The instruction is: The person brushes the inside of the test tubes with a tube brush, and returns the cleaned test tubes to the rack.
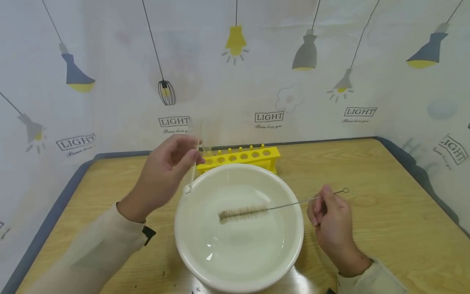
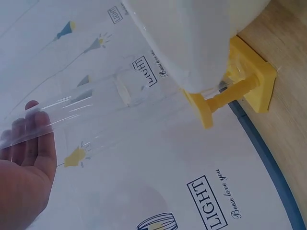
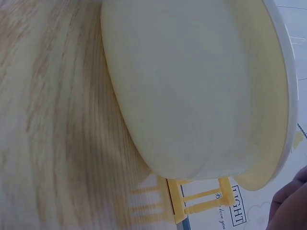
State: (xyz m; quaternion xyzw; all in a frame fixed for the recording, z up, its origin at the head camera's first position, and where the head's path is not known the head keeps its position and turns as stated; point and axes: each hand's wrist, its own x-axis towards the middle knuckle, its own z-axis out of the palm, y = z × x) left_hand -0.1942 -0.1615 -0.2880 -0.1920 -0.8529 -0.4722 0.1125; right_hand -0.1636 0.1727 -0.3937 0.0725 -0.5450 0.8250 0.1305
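Observation:
My left hand (image 1: 163, 173) pinches a clear test tube (image 1: 191, 175) between thumb and fingers, over the left back rim of a white basin (image 1: 299, 234). The tube stands nearly upright in the head view, its lower end overlapping that rim. In the left wrist view the see-through tube (image 2: 62, 112) runs across the fingers. To the right of the basin, my right hand (image 1: 334, 224) grips the thin wire handle of a test tube brush (image 1: 244, 213). Its bristle end reaches over the water in the basin. The right wrist view shows only part of that hand (image 3: 290, 206).
Behind the basin stands a yellow test tube rack (image 1: 253, 154) with round holes and a row of pegs. A clear tube (image 1: 207, 151) shows at its left end. All rests on a wooden table (image 1: 385, 204), backed by a lamp-printed sheet (image 1: 220, 90).

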